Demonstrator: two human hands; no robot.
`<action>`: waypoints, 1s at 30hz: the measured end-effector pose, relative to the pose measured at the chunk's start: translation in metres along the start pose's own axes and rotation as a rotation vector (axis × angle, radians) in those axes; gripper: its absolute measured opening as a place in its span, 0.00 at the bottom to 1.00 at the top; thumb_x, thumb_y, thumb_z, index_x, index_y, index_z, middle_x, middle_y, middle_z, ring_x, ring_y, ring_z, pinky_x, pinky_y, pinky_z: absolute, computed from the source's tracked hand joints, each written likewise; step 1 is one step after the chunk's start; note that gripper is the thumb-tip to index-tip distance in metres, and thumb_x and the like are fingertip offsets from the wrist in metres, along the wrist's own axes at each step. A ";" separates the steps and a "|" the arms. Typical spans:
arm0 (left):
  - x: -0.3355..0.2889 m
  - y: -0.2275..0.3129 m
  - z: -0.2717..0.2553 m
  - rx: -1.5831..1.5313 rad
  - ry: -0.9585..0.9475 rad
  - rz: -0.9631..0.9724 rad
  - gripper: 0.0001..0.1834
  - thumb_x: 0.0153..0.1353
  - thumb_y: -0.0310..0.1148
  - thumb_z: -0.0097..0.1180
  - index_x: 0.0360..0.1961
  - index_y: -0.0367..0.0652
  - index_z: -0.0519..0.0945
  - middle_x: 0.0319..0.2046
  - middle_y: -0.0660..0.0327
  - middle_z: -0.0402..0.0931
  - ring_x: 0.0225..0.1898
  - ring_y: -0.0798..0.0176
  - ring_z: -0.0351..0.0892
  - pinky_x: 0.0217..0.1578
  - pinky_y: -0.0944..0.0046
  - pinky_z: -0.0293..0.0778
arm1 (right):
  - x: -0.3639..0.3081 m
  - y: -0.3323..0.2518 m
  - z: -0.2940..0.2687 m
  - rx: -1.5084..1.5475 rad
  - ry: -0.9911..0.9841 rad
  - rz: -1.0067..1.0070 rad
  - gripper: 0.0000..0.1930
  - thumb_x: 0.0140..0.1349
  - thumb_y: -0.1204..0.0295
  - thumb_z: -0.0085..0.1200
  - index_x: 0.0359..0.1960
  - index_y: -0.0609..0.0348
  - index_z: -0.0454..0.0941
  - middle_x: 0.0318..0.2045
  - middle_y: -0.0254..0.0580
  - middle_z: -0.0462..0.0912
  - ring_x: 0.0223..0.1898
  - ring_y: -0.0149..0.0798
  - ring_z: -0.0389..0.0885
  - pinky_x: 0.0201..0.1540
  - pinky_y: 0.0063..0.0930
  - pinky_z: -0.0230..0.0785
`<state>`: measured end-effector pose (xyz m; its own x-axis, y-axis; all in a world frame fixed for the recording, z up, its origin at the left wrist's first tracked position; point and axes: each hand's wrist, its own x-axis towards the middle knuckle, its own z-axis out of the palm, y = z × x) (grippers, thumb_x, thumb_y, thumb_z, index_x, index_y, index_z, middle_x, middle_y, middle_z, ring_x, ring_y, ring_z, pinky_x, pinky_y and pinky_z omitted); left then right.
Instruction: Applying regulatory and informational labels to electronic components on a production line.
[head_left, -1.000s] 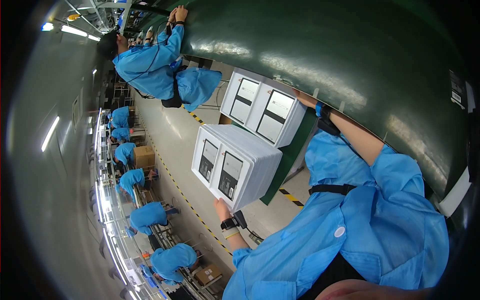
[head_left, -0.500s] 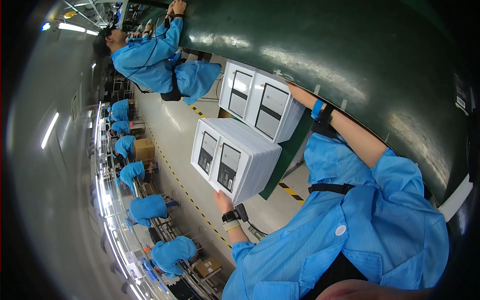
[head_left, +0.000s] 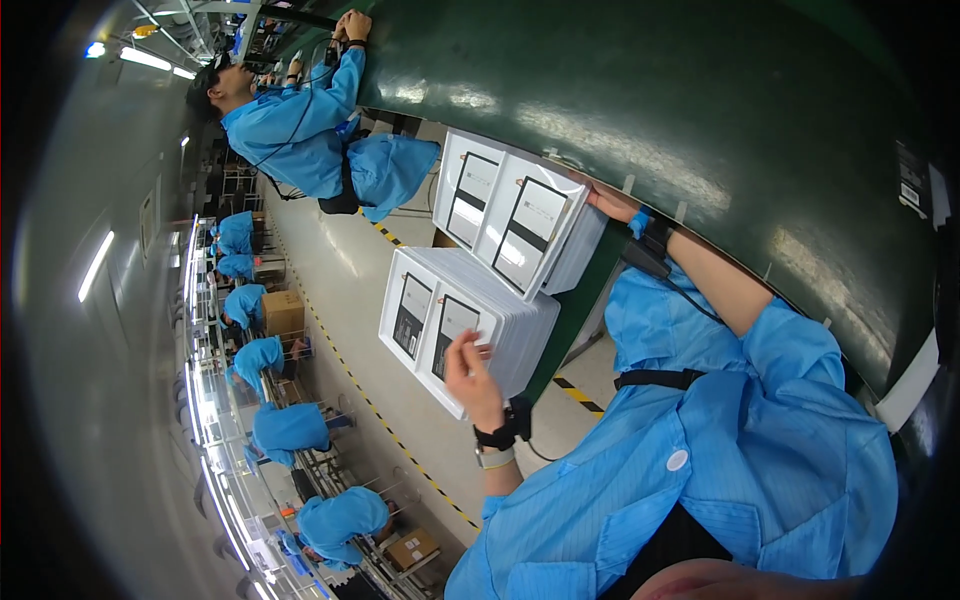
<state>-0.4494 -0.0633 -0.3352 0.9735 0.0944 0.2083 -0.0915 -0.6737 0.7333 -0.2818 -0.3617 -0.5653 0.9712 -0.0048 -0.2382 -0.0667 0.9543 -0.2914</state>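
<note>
Two stacks of white plastic trays stand side by side, each top tray holding two flat black-and-silver battery packs. Over the near edge of the left stack (head_left: 535,335) hovers my left hand (head_left: 474,382), its fingers blurred but loosely apart and gripping nothing. My right hand (head_left: 612,203) holds the table-side edge of the top tray (head_left: 484,232) on the other stack. That tray sits slightly askew above those beneath it. Its battery packs (head_left: 531,236) lie flat in separate compartments. My right fingertips are partly hidden behind the tray edge.
A long green worktable (head_left: 640,90) runs along the right side. A co-worker in a blue coat (head_left: 290,130) stands at it, further off. A green board (head_left: 575,330) lies under the stacks. Several seated people work along a lit line (head_left: 215,400) at the left, beside cardboard boxes (head_left: 412,548).
My left hand has left the lower edge of the left stack and risen over its top tray. The right stack's top tray has shifted and tilted toward me, my right hand at its edge.
</note>
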 end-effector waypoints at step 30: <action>-0.025 -0.010 0.077 -0.931 -0.243 -0.389 0.11 0.81 0.31 0.43 0.56 0.37 0.70 0.51 0.55 0.77 0.57 0.62 0.79 0.63 0.58 0.75 | -0.236 -0.092 0.021 -0.488 -0.117 0.160 0.29 0.69 0.71 0.65 0.69 0.59 0.69 0.59 0.38 0.78 0.61 0.32 0.75 0.69 0.30 0.66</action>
<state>-0.4565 -0.1157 -0.3978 0.9770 -0.0359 -0.2101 0.2128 0.2141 0.9533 -0.5006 -0.4418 -0.4627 0.9574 0.1891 -0.2182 -0.2876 0.6901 -0.6641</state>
